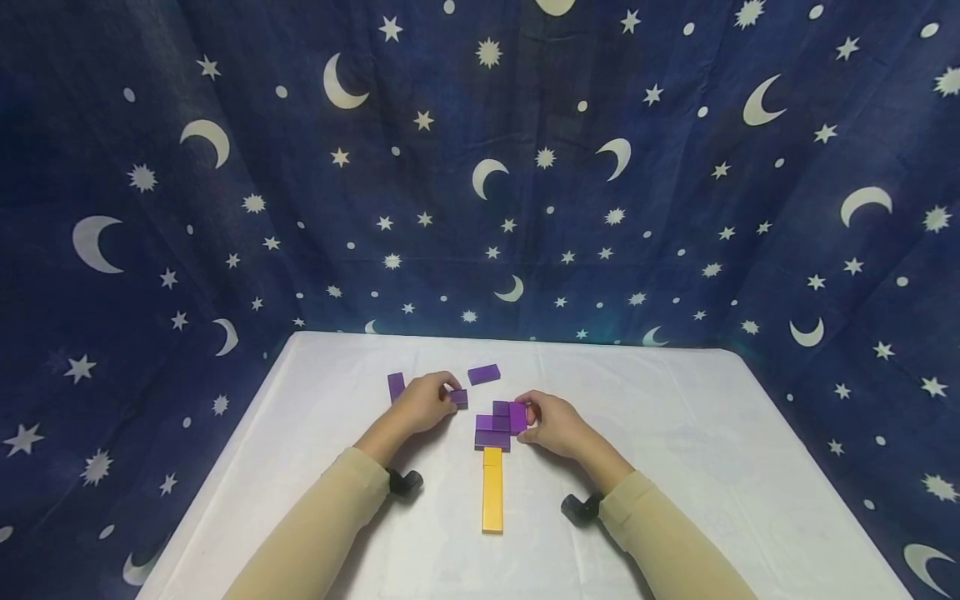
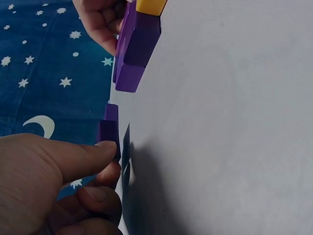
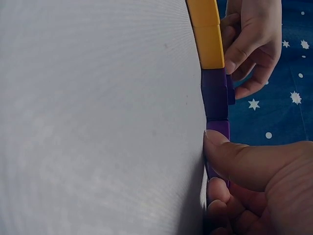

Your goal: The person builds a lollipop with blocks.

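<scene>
My left hand [image 1: 426, 404] pinches a small purple block [image 1: 460, 399] between thumb and fingers, left of the purple cluster; the left wrist view shows its dark side [image 2: 108, 132] by the thumb. My right hand [image 1: 558, 427] holds a purple block [image 1: 518, 418] at the cluster's right side, its thumb and fingers at the block's outer end. Several purple blocks [image 1: 492, 442] lie together in this cluster. Below it, yellow blocks [image 1: 492, 498] form a straight column running toward me, their top end against the purple.
A loose purple block [image 1: 483, 374] lies beyond the cluster. Another purple block [image 1: 396, 386] lies beside the left hand, partly hidden by it. The white table [image 1: 675, 433] meets a dark blue curtain [image 1: 450, 208] with moons and stars at its far edge.
</scene>
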A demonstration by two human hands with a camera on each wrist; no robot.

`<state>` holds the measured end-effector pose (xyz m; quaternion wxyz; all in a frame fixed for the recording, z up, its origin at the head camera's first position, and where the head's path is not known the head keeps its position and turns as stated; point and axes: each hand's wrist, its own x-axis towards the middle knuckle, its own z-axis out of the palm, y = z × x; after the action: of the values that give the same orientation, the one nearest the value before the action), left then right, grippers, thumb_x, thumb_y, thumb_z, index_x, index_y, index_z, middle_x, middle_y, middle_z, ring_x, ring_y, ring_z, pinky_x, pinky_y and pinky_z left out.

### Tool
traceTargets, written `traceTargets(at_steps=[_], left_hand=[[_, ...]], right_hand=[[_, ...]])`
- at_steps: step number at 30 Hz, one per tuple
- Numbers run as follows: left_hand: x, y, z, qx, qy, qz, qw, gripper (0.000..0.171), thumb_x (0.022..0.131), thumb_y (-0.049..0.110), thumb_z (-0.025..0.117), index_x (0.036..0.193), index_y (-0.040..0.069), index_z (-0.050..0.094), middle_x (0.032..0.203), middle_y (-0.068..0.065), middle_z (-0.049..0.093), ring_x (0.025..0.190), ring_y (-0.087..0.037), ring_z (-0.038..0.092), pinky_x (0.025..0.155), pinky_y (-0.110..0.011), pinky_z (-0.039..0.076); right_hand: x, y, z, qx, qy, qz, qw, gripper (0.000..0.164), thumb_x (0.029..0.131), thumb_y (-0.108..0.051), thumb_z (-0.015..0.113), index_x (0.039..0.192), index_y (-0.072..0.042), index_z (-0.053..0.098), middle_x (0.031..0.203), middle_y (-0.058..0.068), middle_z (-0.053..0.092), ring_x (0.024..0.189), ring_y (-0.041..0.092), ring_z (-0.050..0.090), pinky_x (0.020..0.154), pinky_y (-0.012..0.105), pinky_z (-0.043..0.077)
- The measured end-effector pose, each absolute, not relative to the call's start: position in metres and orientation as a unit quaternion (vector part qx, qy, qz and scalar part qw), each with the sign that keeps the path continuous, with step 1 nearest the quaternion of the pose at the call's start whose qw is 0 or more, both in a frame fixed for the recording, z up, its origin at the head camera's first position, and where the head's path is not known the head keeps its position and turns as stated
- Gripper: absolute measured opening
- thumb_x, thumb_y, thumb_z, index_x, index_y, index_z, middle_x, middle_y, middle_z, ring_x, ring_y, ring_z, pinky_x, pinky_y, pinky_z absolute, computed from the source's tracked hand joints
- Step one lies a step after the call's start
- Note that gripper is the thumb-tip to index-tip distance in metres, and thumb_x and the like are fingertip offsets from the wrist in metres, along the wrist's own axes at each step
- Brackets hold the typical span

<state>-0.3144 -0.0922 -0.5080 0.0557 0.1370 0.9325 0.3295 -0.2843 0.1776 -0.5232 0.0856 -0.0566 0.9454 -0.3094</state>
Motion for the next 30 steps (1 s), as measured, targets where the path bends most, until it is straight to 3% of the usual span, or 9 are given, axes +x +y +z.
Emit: traceTargets(at_steps=[16,30], left_hand=[[-0.314,-0.079,-0.509,0.167,0.931,0.320,0.058,0.029,0.094,0.010,0.078,0.123,0.016,0.075,0.089,0.002,0.067,0.082,-0.015,0.060,0.087,-0.039,0.053],[-0.314,-0.069,-0.514,0.193,0.926,0.319,0.062,0.027,0.094,0.005,0.075,0.120,0.013,0.075,0.087,0.001,0.067,0.080,-0.015,0.059,0.084,-0.038,0.053]], right_hand=[[-0.284,0.179,-0.523,-0.064,0.945,-0.309,0.080,0.062,0.079,-0.012,0.095,0.136,-0.016,0.069,0.100,0.001,0.065,0.098,0.021,0.059,0.097,0.045,0.055],[-0.285,0.181,-0.523,-0.063,0.945,-0.310,0.079,0.062,0.080,-0.013,0.094,0.136,-0.016,0.069,0.104,0.001,0.068,0.100,0.022,0.060,0.100,0.047,0.053]])
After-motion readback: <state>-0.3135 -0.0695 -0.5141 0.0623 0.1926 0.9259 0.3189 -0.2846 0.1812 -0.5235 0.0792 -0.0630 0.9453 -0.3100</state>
